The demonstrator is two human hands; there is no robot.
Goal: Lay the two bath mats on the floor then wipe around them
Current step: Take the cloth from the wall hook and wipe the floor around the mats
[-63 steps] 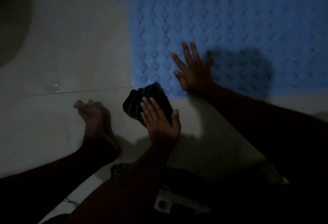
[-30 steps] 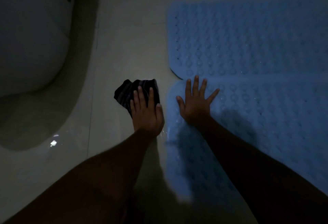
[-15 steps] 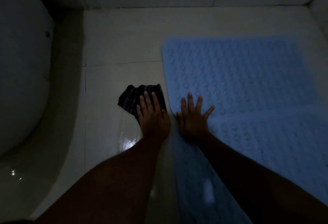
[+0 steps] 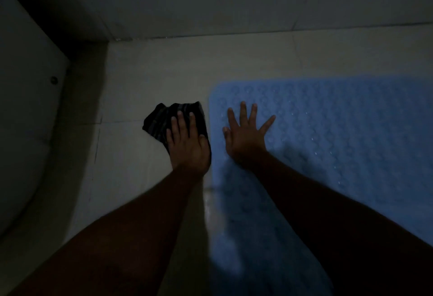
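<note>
A blue studded bath mat point(image 4: 346, 127) lies flat on the pale tiled floor point(image 4: 131, 159), filling the right half of the view. The seam to the second mat cannot be made out in the dim light. A dark striped cloth point(image 4: 161, 120) lies on the tiles just left of the mat's edge. My left hand point(image 4: 187, 141) presses flat on the cloth with straight fingers. My right hand point(image 4: 246, 134) rests flat on the mat near its far left corner, fingers spread.
A white toilet base point(image 4: 25, 131) curves along the left side. The wall point(image 4: 210, 0) meets the floor just beyond the mat's far edge. A strip of tiles separates the mat from the toilet. The room is dim.
Both hands have slid forward along the mat's left edge toward the wall, the left pushing the cloth over the tiles. The view has tilted up, showing more wall.
</note>
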